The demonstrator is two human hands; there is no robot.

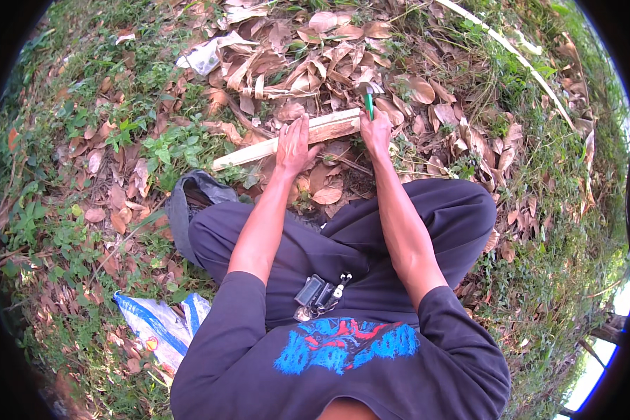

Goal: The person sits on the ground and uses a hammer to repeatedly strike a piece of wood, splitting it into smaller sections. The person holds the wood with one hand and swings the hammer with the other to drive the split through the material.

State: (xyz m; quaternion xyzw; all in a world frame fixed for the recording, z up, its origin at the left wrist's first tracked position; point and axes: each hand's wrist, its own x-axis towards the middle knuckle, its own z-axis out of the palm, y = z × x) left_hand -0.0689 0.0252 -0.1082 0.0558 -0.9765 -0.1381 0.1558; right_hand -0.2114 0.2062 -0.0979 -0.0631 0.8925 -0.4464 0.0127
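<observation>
The person sits cross-legged on ground covered with dry brown leaves [329,59] and low green weeds [164,150]. A pale split length of wood [259,149] lies on the leaves just beyond the knees, running from lower left to upper right; everything else is placed against it.

The left hand [294,145] lies flat on top of the wood near its middle, fingers stretched out and spread, palm pressing down rather than curling around it. The right hand [376,133] sits at the wood's right end, fingers closed around the green handle of a hammer [369,98]. The handle stands up from the fist, and the metal head rests above the wood's right end, over the leaves; whether it touches the wood cannot be told.

Nearer than the wood, the dark trousers [441,210] fill the middle of the view. A grey cloth bag [189,196] lies just left of the left knee, below the wood's left end. A bunch of keys with a small dark fob [318,292] hangs at the waist. Well below and left of the wood, a white and blue plastic sack [157,325] lies in the weeds. A long pale stalk [511,52] curves across the ground far beyond the wood's right end.
</observation>
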